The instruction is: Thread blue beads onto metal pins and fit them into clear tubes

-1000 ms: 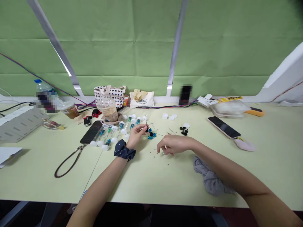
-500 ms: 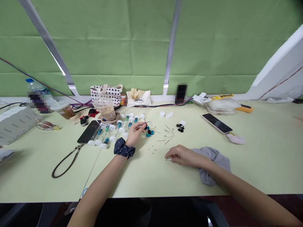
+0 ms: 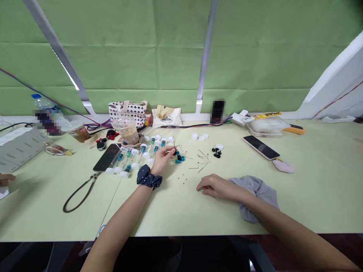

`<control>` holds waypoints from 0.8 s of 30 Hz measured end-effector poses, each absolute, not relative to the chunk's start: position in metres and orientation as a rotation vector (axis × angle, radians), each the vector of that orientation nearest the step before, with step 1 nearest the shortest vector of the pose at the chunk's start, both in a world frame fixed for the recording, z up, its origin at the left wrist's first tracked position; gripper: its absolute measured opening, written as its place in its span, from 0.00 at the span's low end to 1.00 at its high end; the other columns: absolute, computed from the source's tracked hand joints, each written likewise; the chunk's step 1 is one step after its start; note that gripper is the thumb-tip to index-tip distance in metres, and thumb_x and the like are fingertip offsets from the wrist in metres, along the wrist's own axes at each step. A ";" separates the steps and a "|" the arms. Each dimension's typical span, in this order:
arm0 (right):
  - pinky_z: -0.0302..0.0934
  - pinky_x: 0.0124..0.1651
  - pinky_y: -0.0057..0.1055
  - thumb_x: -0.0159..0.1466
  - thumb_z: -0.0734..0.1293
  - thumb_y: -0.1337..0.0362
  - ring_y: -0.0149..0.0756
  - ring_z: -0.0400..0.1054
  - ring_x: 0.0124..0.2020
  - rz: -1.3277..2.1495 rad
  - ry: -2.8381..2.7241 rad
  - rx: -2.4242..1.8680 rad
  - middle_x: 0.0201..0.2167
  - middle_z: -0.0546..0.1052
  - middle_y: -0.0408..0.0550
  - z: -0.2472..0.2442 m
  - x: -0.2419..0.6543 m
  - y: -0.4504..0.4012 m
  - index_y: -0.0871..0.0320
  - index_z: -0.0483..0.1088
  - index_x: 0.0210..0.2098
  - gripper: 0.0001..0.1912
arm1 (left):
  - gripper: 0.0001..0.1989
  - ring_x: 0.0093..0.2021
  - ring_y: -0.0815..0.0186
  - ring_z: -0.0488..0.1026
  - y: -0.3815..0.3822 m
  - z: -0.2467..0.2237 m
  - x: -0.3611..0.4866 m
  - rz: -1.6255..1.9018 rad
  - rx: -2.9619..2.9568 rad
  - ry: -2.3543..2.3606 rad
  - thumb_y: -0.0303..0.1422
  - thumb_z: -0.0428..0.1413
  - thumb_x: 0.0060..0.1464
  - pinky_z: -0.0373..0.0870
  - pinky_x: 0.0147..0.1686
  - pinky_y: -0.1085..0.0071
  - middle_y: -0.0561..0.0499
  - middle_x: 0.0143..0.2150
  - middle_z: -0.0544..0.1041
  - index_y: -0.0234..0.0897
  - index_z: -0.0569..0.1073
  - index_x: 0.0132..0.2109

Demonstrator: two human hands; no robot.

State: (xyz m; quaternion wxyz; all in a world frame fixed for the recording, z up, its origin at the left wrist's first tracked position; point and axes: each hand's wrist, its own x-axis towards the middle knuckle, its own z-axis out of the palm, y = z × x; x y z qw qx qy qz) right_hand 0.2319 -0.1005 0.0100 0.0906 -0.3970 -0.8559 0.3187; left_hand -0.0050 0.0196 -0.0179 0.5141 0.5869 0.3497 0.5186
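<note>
My left hand [image 3: 163, 158], with a dark dotted scrunchie [image 3: 148, 177] on the wrist, is closed in a pinch. Between its fingertips stands a thin metal rod [image 3: 174, 140] with a black piece at its lower end. Just right of these fingers lie blue and black round pieces [image 3: 178, 160]. Low over the table, my right hand [image 3: 216, 186] pinches a small shiny metal piece [image 3: 200, 190], mostly hidden by the fingers. Several tiny grey bits [image 3: 183, 183] are scattered between the hands. Thin bent metal rods [image 3: 202, 159] lie beyond them, near black knobs [image 3: 217, 152].
Clear tubes with white caps [image 3: 128, 166] lie left of my left hand, beside a phone [image 3: 107, 158] and an iced drink cup [image 3: 129, 130]. A grey cloth [image 3: 259, 196] sits under my right forearm. Another phone [image 3: 261, 147] is at right. Another person's hand [image 3: 6, 179] shows at the left edge.
My right hand has shifted slightly left, covering the small grey bit near its fingertips. My left hand stays put. The other person's hand has come into view at the left edge.
</note>
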 end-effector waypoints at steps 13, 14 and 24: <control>0.59 0.41 0.30 0.63 0.59 0.68 0.35 0.68 0.38 0.872 -2.559 -1.173 0.37 0.75 0.50 0.010 0.230 -0.105 0.58 0.73 0.42 0.13 | 0.17 0.30 0.67 0.72 0.020 -0.018 -0.005 1.249 1.428 0.833 0.42 0.59 0.47 0.67 0.28 0.71 0.45 0.40 0.76 0.35 0.76 0.40; 0.59 0.41 0.30 0.63 0.58 0.68 0.35 0.68 0.38 0.864 -2.562 -1.174 0.36 0.75 0.50 0.010 0.230 -0.105 0.58 0.73 0.42 0.13 | 0.17 0.31 0.67 0.72 0.020 -0.018 -0.005 1.245 1.428 0.830 0.42 0.59 0.47 0.67 0.29 0.71 0.45 0.40 0.76 0.35 0.76 0.40; 0.58 0.40 0.31 0.64 0.57 0.68 0.35 0.67 0.37 0.842 -2.569 -1.155 0.36 0.74 0.51 0.011 0.228 -0.106 0.58 0.72 0.41 0.13 | 0.17 0.31 0.66 0.73 0.018 -0.016 -0.004 1.244 1.409 0.856 0.42 0.59 0.46 0.67 0.28 0.71 0.45 0.40 0.76 0.35 0.76 0.40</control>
